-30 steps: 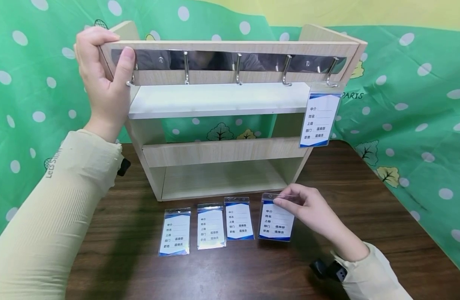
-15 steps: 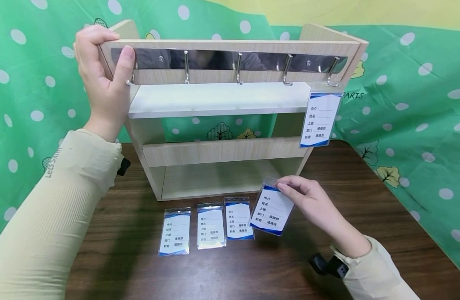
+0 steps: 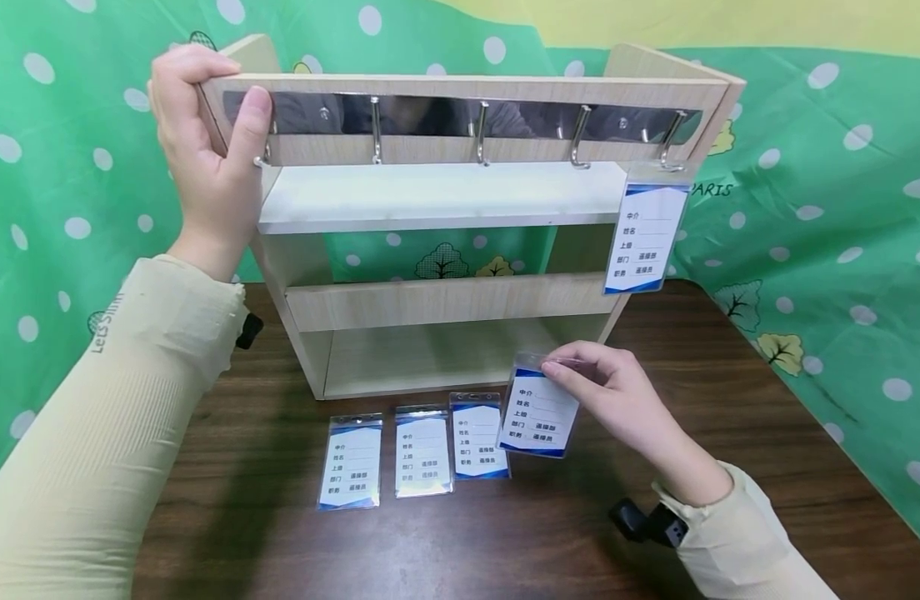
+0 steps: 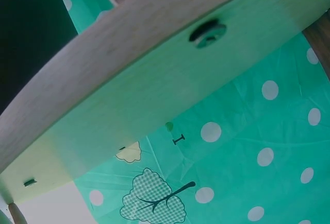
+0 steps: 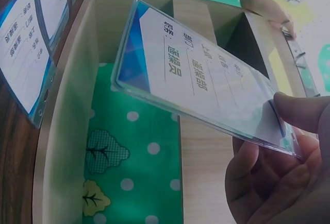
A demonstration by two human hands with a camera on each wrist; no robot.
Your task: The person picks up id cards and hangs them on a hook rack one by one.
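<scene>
In the head view my left hand [image 3: 208, 158] grips the upper left corner of a light wooden shelf rack [image 3: 445, 300], thumb on the front board and fingers behind it. My right hand [image 3: 610, 392] pinches a clear-sleeved badge [image 3: 541, 412] by its top edge, tilted and raised off the table in front of the rack. The right wrist view shows the thumb on one face of the held badge [image 5: 191, 74] and fingers beneath. Another badge [image 3: 646, 237] hangs from the rightmost hook [image 3: 672, 142]. Three more badges [image 3: 349, 462] lie in a row on the table.
A metal strip [image 3: 430, 117] with several hooks runs along the rack's top board. The dark wooden table [image 3: 445, 550] carries the rack. Green dotted cloth [image 3: 820, 208] hangs behind and at the right. The left wrist view shows the rack's side panel [image 4: 154, 74] with screws.
My right hand has lifted the badge off the table, moving it up and slightly left, now overlapping the nearest lying badge in view. My left hand keeps its grip on the rack.
</scene>
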